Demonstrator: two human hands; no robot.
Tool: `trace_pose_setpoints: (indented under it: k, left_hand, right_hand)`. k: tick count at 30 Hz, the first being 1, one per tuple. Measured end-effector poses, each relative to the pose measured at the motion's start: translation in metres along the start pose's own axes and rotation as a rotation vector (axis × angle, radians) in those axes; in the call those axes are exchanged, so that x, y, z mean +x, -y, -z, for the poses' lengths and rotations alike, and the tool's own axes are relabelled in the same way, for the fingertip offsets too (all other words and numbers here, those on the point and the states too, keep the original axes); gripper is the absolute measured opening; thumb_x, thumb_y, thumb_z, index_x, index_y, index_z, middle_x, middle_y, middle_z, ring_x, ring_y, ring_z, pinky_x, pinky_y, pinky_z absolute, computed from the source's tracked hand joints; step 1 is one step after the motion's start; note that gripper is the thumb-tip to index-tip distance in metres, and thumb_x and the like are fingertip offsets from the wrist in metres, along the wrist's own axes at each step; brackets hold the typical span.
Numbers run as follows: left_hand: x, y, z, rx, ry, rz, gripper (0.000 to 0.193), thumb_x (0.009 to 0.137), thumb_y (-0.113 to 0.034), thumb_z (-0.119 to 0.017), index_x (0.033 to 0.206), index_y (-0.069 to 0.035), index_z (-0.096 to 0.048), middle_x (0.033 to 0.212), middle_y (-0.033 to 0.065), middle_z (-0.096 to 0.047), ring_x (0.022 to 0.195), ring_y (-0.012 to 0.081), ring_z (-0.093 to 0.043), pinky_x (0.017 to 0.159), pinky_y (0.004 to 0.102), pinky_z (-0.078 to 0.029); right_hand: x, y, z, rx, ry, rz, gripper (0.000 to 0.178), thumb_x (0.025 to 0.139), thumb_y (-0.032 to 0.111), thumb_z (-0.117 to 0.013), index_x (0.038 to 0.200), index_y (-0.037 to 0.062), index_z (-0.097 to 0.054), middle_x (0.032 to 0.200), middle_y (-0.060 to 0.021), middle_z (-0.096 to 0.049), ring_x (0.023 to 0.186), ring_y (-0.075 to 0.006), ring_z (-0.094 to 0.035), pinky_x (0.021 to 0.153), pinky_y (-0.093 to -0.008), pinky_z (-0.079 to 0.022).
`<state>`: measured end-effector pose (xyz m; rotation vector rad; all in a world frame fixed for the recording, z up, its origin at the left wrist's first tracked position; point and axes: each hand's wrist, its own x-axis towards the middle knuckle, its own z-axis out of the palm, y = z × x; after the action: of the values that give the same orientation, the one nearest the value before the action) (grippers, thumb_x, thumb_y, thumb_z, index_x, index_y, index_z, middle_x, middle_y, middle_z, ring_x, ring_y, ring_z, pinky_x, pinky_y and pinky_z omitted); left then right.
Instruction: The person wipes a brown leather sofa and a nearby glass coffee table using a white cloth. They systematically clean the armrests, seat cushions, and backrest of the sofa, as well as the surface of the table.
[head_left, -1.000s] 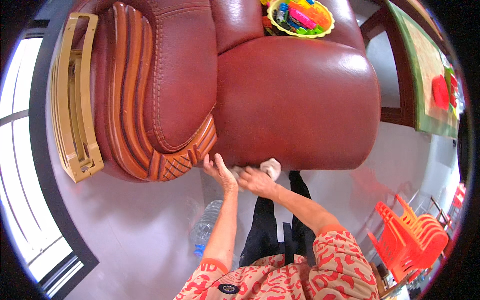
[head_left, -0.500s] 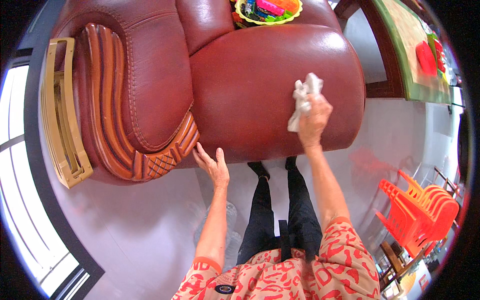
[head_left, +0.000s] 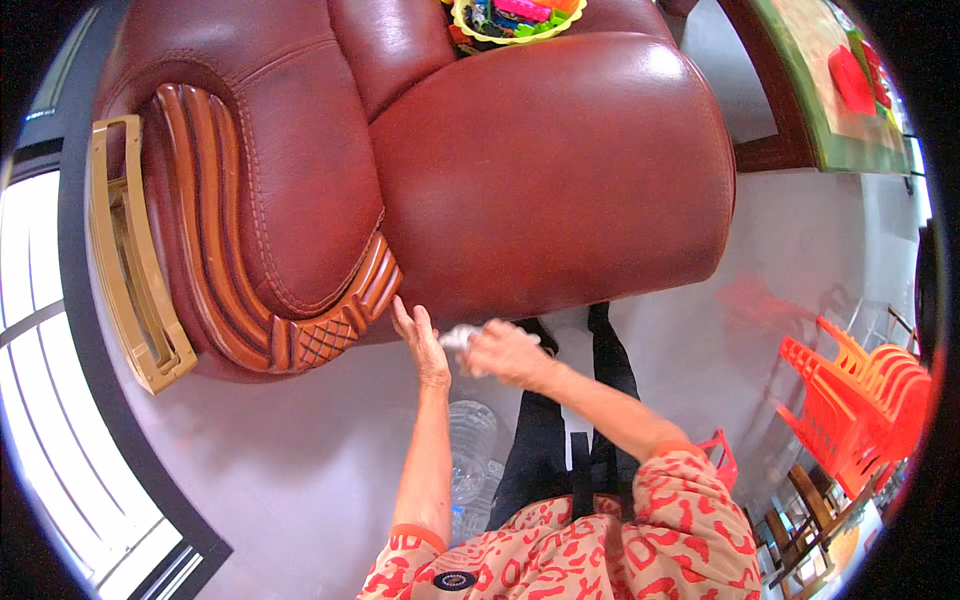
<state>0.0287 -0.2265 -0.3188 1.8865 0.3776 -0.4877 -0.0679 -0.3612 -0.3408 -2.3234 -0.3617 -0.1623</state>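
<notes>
My right hand [head_left: 505,352] is closed round a crumpled white cloth [head_left: 459,338], held low in front of the seat's near edge. Just left of it, my left hand [head_left: 424,345] is open with its fingers stretched out, near the end of the carved wooden armrest trim [head_left: 330,335]. The cloth comes close to the left palm; whether they touch I cannot tell. Before me spreads the dark red leather seat [head_left: 550,170] of a sofa, beside its padded leather arm [head_left: 310,180].
A yellow basket [head_left: 520,37] of colourful toys sits at the seat's back. Left stands a tan plastic frame [head_left: 145,270]. Clear plastic bottles [head_left: 470,450] stand by my legs. Stacked orange chairs [head_left: 860,400] are at right, and a green-edged table [head_left: 815,100] at far right.
My right hand has moved with the cloth from the right part of the seat, toward me and leftward, to beside my left hand. The left hand has hardly moved.
</notes>
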Motion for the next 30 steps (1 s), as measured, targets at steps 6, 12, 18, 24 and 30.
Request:
trace_pose_setpoints:
  k: [6,12,18,24,30]
  left_hand:
    - [-0.003,0.000,0.004,-0.039,0.040,-0.001,0.080,0.094,-0.060,-0.043,0.153,-0.017,-0.011,0.158,0.0097,0.001,0.145,0.0313,-0.008,0.110,0.0547,-0.025]
    - [-0.005,-0.004,0.009,-0.037,0.089,0.047,0.077,0.094,-0.061,-0.039,0.153,-0.020,-0.012,0.158,0.0079,-0.002,0.145,0.0312,-0.010,0.110,0.0572,-0.026]
    - [-0.003,-0.009,0.017,-0.245,0.044,0.167,0.081,0.093,-0.063,-0.039,0.153,-0.018,-0.011,0.158,0.0093,-0.006,0.144,0.0286,-0.015,0.111,0.0526,-0.024]
    - [-0.003,-0.019,-0.003,0.120,0.018,0.007,0.076,0.097,-0.052,-0.039,0.150,-0.002,-0.016,0.156,0.0208,-0.009,0.145,0.0340,-0.008,0.117,0.0432,-0.013]
    - [0.011,-0.003,-0.009,0.400,-0.044,-0.065,0.098,0.085,-0.043,-0.066,0.151,-0.001,-0.006,0.155,0.0268,0.000,0.145,0.0381,-0.001,0.117,0.0474,-0.008]
  right_hand:
    - [0.079,-0.118,0.157,-0.262,-0.890,-0.434,0.039,0.072,-0.004,-0.065,0.111,0.0033,-0.059,0.103,-0.0176,-0.063,0.098,-0.0362,-0.057,0.087,-0.0434,-0.042]
    - [0.144,-0.134,0.134,-0.286,-0.555,-0.534,0.040,0.078,-0.003,-0.058,0.117,0.0048,-0.057,0.108,-0.0201,-0.063,0.096,-0.0351,-0.057,0.088,-0.0457,-0.042]
    - [0.130,-0.029,0.027,-0.238,-0.449,-0.105,0.032,0.074,0.008,-0.062,0.105,0.0092,-0.057,0.117,-0.0189,-0.056,0.095,-0.0351,-0.053,0.083,-0.0453,-0.046]
    - [0.029,-0.001,-0.027,-0.196,0.001,0.067,0.028,0.071,0.022,-0.065,0.095,0.0094,-0.060,0.098,-0.0062,-0.056,0.085,-0.0224,-0.053,0.067,-0.0340,-0.049]
    - [0.011,-0.041,0.084,-0.495,-0.250,-0.011,0.024,0.080,0.032,-0.065,0.096,0.0167,-0.056,0.104,-0.0026,-0.054,0.086,-0.0185,-0.052,0.066,-0.0316,-0.045]
